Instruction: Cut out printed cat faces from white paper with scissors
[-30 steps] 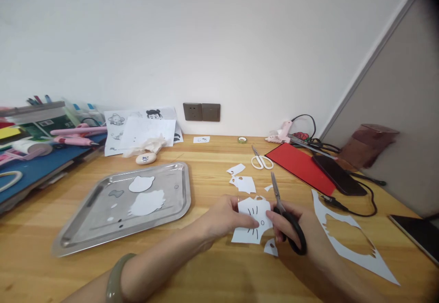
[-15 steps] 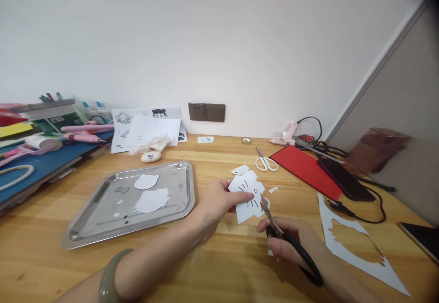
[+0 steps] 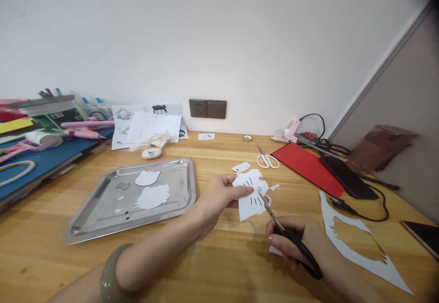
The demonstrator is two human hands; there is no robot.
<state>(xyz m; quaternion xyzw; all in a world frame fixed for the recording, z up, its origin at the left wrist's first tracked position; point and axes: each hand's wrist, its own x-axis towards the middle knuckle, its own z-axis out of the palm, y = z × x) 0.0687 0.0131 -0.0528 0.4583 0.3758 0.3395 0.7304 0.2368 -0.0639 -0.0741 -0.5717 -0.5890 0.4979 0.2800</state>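
My left hand point(image 3: 219, 196) pinches a white piece of paper point(image 3: 247, 206) between thumb and fingers. The paper has an irregular cut edge, black whisker-like strokes and a small printed oval. My right hand point(image 3: 297, 236) is closed round the black handles of a pair of scissors point(image 3: 300, 247). The blades point up and left, their tips at the paper by the small oval; they look nearly closed. Small paper scraps point(image 3: 274, 187) lie just beyond and beside the held paper, and another scrap is partly hidden under my right hand.
A metal tray point(image 3: 103, 236) with paper cutouts stands at left. White-handled scissors point(image 3: 268, 160), a red sheet point(image 3: 305, 163), a dark phone-like slab point(image 3: 348, 177), a cable and a cut-out paper remnant point(image 3: 373, 266) lie at right. A pink glue gun point(image 3: 290, 131) rests by the wall.
The scissor blades have closed up and their tips now reach the paper near the small oval. The view has shifted slightly; my left hand keeps hold of the paper.
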